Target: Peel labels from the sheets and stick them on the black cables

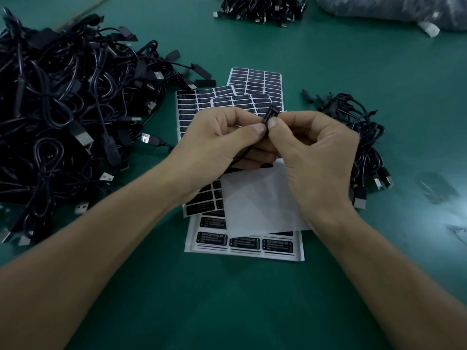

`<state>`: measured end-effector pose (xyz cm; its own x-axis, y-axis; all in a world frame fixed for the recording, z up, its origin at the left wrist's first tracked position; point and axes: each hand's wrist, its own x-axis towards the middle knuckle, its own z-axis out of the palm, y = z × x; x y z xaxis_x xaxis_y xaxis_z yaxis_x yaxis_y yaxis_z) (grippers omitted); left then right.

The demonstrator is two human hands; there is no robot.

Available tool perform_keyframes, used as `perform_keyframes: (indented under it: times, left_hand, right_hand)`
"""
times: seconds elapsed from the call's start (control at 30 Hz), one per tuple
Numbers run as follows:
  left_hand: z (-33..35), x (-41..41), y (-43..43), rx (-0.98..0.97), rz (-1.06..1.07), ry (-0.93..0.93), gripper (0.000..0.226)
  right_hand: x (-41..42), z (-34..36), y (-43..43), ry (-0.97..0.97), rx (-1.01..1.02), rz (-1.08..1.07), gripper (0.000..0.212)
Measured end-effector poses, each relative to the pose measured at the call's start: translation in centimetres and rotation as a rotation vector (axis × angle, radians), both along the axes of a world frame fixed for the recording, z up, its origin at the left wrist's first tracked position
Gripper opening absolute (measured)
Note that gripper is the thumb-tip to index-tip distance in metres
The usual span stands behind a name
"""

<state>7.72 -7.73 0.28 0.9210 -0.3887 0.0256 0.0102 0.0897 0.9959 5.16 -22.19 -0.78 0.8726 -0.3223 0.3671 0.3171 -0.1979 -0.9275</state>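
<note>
Noted left hand (219, 137) and right hand (310, 147) fingers (252, 130) pinching one black cable (268, 113) over label sheets (252, 82); far bag (379, 6) holding dark contents.

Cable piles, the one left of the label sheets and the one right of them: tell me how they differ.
The left pile is far bigger than the right pile. The left pile is a loose tangle with plugs pointing every way; the right pile lies more gathered, its USB plugs mostly at the near end. Both are black cables with USB plugs, lying on the green table.
</note>
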Motion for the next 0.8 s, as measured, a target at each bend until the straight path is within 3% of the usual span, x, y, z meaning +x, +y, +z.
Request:
perform_keyframes:
  times: [0.33,0.8]
  left_hand:
    - [-0.26,-0.28,-0.68,-0.015,0.104,-0.036,0.017]
    - [-0.39,-0.35,-0.70,0.036,0.120,-0.135,0.015]
  right_hand:
    - [-0.12,0.05,0.15,0.001,0.002,0.004,0.005]
    - [0.31,0.04,-0.23,0.031,0.040,0.065,0.024]
